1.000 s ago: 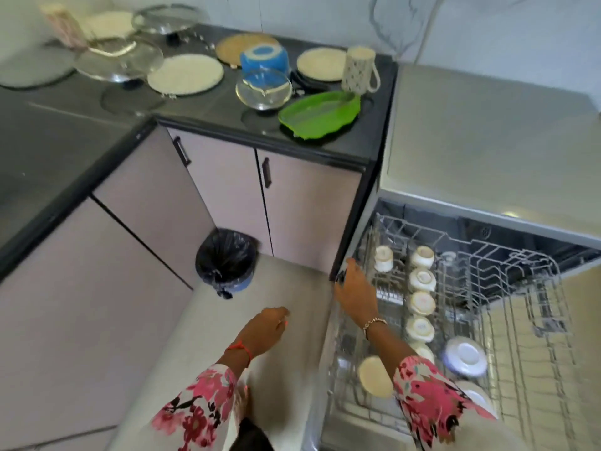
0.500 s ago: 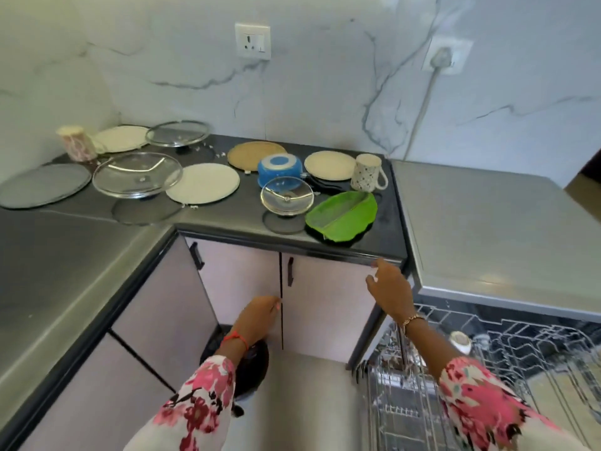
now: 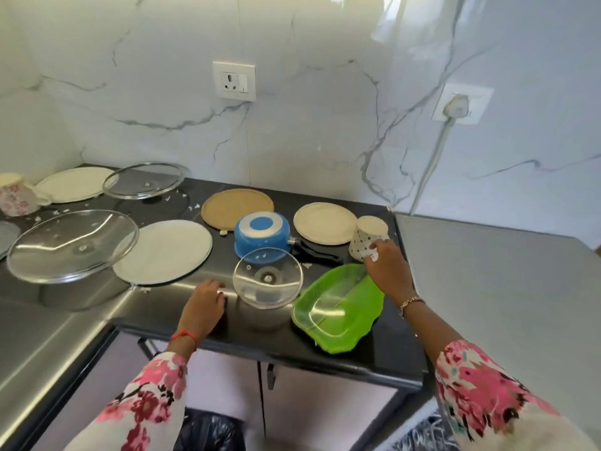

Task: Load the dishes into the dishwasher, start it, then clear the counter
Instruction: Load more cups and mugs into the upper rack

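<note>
Black counter [image 3: 383,349] spreads below us. Nearest, at seven o'clock, our left hand [image 3: 203,304] rests on it, fingers loosely curled, holding nothing. At four lies the green tray [image 3: 338,307]; beyond it, at two o'clock, our right hand [image 3: 388,271] grips the upturned mug [image 3: 367,236] beside a cream plate [image 3: 325,222].

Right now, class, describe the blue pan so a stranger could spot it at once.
Start at the black counter below the wall socket. Between the tan plate and the small glass lid sits the pan, upside down. It alone is blue, with a black handle.
</note>
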